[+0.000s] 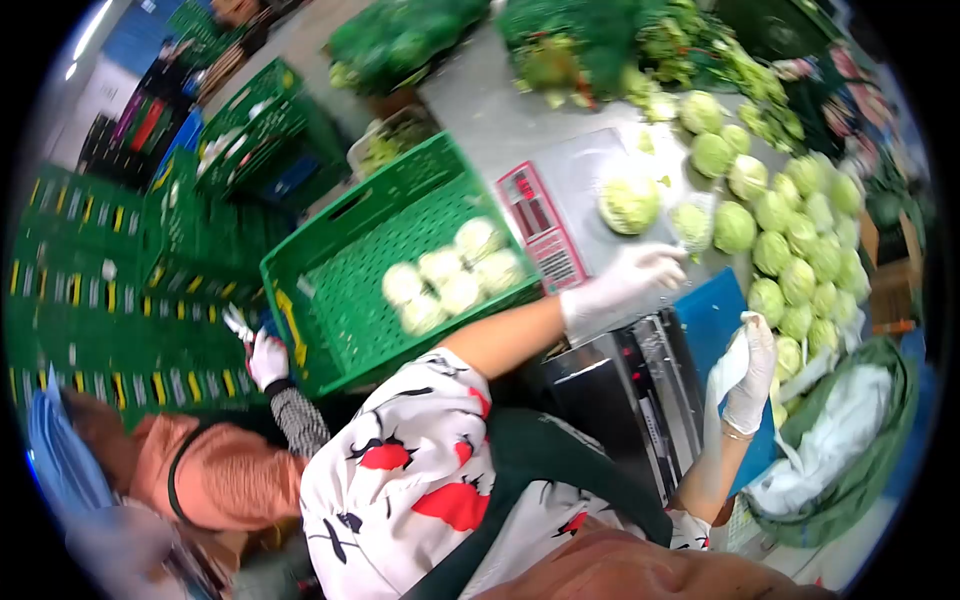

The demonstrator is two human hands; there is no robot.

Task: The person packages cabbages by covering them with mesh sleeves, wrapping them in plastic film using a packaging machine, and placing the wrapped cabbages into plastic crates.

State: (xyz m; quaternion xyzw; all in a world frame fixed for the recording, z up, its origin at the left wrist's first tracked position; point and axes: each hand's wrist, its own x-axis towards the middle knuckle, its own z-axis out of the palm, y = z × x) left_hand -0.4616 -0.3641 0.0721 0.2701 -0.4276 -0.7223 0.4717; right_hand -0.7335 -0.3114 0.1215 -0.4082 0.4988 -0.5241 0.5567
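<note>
My left hand (635, 280), in a pale thin glove, reaches over the metal surface with its fingers stretched out and nothing visible in them. Just beyond the fingertips lies a cabbage in clear film (691, 225). A larger cabbage (630, 204) sits on the platform of a weighing scale (543, 228) with a red-and-white display panel. My right hand (752, 375), also gloved, is closed on a thin white plastic sheet (728, 372) that hangs down. Beneath it is a blue board (712, 312) beside a black and steel machine (640, 390).
Many cabbages (797, 240) are heaped at the right. A green crate (350, 240) holds several cabbages. Green net sacks (580, 40) lie at the back. A green sack with white plastic (830, 440) stands at lower right. A co-worker's gloved hand (268, 360) holds a knife at left.
</note>
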